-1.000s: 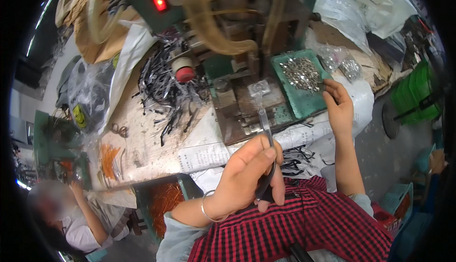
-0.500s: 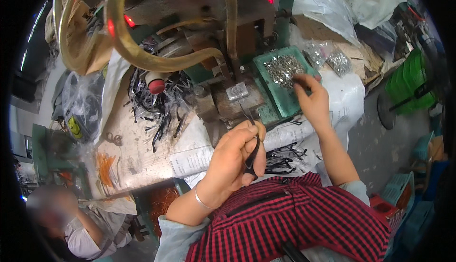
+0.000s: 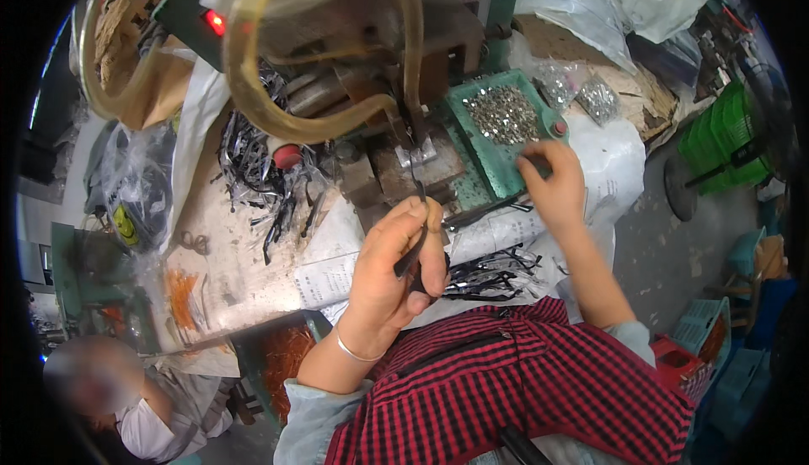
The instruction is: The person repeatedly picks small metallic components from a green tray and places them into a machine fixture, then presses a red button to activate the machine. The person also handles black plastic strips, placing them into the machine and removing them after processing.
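My left hand (image 3: 383, 263) is closed around a slim black glasses temple (image 3: 410, 258). The temple's thin front end points up at the small metal block (image 3: 417, 153) under the press (image 3: 404, 60). Over the near right corner of the green tray (image 3: 504, 177), my right hand (image 3: 558, 185) has its thumb and fingertips bent together. Whatever is between those fingertips, if anything, is too small to make out. Small shiny metal pieces (image 3: 501, 113) lie heaped in the far part of the tray.
Thick yellowish hoses (image 3: 244, 69) loop in front of the press. Black temples (image 3: 497, 273) lie between the bench and my apron; more fill a plastic-wrapped pile (image 3: 253, 149) beside a red button (image 3: 286, 156). Bagged metal pieces (image 3: 597, 101) sit beyond the tray. Another person (image 3: 156, 414) is at lower left.
My left hand has moved up and left, bringing the temple's tip up to the metal block. My right hand has drawn back from the metal pieces toward the tray's near edge.
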{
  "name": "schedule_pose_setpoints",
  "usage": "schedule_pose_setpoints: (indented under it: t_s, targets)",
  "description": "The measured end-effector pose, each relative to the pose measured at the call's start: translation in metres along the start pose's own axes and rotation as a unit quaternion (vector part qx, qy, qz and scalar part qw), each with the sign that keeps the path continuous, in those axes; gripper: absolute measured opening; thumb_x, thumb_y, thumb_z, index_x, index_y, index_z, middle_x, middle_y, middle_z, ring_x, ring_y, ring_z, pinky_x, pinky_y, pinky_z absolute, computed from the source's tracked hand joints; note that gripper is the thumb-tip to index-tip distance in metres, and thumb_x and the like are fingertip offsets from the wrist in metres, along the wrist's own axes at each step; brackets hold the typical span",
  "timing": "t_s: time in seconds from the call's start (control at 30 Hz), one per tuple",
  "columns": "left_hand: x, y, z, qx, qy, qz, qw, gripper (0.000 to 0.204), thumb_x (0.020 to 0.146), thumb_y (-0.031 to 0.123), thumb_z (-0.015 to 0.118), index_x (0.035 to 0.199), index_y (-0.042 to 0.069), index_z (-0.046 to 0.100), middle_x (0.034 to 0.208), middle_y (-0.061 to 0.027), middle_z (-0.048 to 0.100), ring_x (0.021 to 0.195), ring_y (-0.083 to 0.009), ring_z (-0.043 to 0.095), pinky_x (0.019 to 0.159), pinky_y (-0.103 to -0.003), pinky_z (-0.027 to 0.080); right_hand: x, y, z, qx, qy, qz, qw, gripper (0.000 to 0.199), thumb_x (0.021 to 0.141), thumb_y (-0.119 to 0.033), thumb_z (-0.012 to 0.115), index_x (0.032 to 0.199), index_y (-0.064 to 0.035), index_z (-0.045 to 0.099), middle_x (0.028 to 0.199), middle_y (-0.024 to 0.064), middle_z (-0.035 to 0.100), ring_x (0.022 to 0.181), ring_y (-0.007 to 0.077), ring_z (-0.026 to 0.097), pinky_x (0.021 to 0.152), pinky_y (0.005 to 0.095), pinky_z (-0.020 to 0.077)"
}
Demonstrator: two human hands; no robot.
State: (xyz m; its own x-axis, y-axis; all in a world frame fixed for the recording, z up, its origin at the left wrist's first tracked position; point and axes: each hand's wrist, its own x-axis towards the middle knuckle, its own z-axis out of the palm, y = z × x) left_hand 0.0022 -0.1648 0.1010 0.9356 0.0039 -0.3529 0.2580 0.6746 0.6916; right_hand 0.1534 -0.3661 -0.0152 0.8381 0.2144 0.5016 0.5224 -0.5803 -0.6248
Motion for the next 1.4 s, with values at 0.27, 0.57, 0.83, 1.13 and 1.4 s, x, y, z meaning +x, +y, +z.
schedule_pose_setpoints:
  t_s: [0.27, 0.57, 0.83, 1.13, 1.4]
  targets:
    - [-0.021, 0.008, 0.030, 0.081, 0.022, -0.020, 0.996, 0.027, 0.109, 0.029, 0.042, 0.100, 0.005, 0.049, 0.062, -0.0138, 0.060, 0.046, -0.0172, 0.056, 0.032, -0.023, 0.036, -0.006, -0.008, 0.025, 0.075, 0.062, -0.006, 0.995, 0.015, 0.087, 0.000, 0.065, 0.100, -0.0016, 0.073, 0.093, 0.0117, 0.073, 0.089, 0.0299, 0.068, 0.083, 0.0380, 0.0515]
    - [-0.006, 0.002, 0.028, 0.040, 0.006, -0.038, 0.998, 0.026, 0.109, 0.031, 0.039, 0.102, 0.007, 0.049, 0.061, -0.0137, 0.061, 0.044, -0.0164, 0.053, 0.032, -0.023, 0.033, 0.005, -0.014, 0.013, 0.186, -0.024, 0.089, 0.978, 0.018, 0.090, -0.005, 0.066, 0.107, -0.0023, 0.073, 0.101, 0.0128, 0.075, 0.095, 0.0265, 0.071, 0.088, 0.0356, 0.0529]
    - [-0.006, -0.013, 0.022, -0.015, -0.001, -0.025, 1.000, 0.026, 0.108, 0.032, 0.040, 0.103, 0.009, 0.050, 0.060, -0.0143, 0.061, 0.038, -0.0152, 0.045, 0.032, -0.022, 0.030, 0.067, 0.014, -0.008, 0.281, -0.024, 0.116, 0.953, 0.025, 0.098, -0.005, 0.064, 0.122, -0.0030, 0.069, 0.110, 0.0028, 0.074, 0.103, 0.0120, 0.067, 0.091, 0.0253, 0.0503]
    - [-0.007, -0.013, 0.031, -0.030, 0.033, -0.024, 0.999, 0.028, 0.108, 0.032, 0.040, 0.104, 0.008, 0.053, 0.059, -0.0148, 0.060, 0.036, -0.0151, 0.040, 0.032, -0.023, 0.029, 0.054, 0.044, 0.001, 0.163, 0.023, 0.158, 0.974, 0.022, 0.092, -0.010, 0.071, 0.113, -0.0034, 0.072, 0.103, 0.0090, 0.072, 0.090, 0.0169, 0.067, 0.085, 0.0290, 0.0519]
    - [-0.006, -0.014, 0.025, -0.029, 0.023, -0.016, 0.999, 0.029, 0.108, 0.032, 0.041, 0.105, 0.006, 0.054, 0.061, -0.0132, 0.060, 0.041, -0.0147, 0.045, 0.033, -0.023, 0.030, 0.013, -0.001, -0.001, -0.120, -0.062, 0.002, 0.991, 0.019, 0.078, -0.015, 0.078, 0.093, -0.0042, 0.071, 0.094, 0.0152, 0.066, 0.096, 0.0370, 0.064, 0.086, 0.0458, 0.0502]
